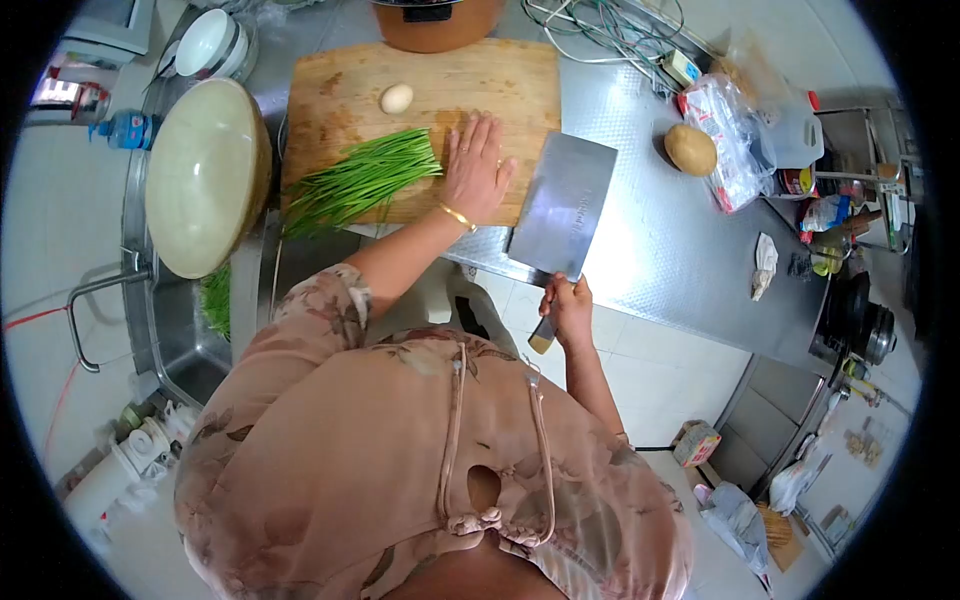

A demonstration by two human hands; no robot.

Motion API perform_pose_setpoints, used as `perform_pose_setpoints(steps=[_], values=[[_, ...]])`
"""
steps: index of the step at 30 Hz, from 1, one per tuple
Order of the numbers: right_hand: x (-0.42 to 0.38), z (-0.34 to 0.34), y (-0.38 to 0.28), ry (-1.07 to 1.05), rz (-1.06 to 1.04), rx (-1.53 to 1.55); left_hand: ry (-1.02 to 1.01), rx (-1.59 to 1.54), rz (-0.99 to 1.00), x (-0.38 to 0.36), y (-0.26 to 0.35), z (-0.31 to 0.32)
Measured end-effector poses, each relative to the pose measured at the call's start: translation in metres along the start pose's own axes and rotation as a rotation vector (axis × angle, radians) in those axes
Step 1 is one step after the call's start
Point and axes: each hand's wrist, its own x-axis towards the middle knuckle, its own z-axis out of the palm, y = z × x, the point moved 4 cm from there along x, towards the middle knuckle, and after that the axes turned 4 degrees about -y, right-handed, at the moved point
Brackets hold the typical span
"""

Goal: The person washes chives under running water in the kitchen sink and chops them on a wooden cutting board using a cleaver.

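Observation:
My left hand (478, 172) lies flat with fingers stretched out on the wooden cutting board (340, 85), right beside the cut ends of a bunch of green chives (365, 178). A single egg (397, 98) rests on the board above the chives. In my right hand (570, 312) is the handle of a cleaver (565, 200), my fingers wrapped round it. Its broad blade shows its flat side, just right of the board, overlapping the metal counter in this view.
A large beige bowl (205, 180) is tilted at the sink (190, 345) on the left, with more greens partly hidden below it. An orange-brown pot (440, 25) stands behind the board. On the metal counter (670, 260) are a round brown object (690, 150), plastic bags (725, 140) and cables (610, 35).

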Motion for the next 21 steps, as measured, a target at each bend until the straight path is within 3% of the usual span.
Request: perform_pose_setpoints(steps=[4, 7, 11, 13, 15, 17, 21], values=[[0.022, 0.024, 0.009, -0.096, 0.030, -0.099, -0.005, 0.164, -0.075, 0.001, -0.006, 0.021], [0.026, 0.053, 0.014, -0.203, 0.029, -0.100, 0.052, 0.042, 0.033, -0.009, -0.004, 0.016], [-0.014, 0.052, 0.016, -0.179, 0.101, -0.208, -0.108, -0.252, -0.097, -0.046, 0.010, -0.004], [-0.041, 0.037, 0.022, -0.207, 0.093, -0.191, 0.198, -0.256, 0.042, -0.083, 0.022, 0.005], [-0.074, 0.048, 0.003, -0.293, 0.070, -0.363, 0.341, -0.414, 0.014, -0.114, 0.034, -0.029], [-0.097, 0.078, -0.009, -0.343, 0.024, -0.494, 0.459, -0.397, -0.079, -0.147, 0.027, -0.070], [-0.125, 0.134, 0.030, -0.718, -0.025, -0.876, 0.922, -0.266, -0.292, -0.281, -0.012, -0.133]])
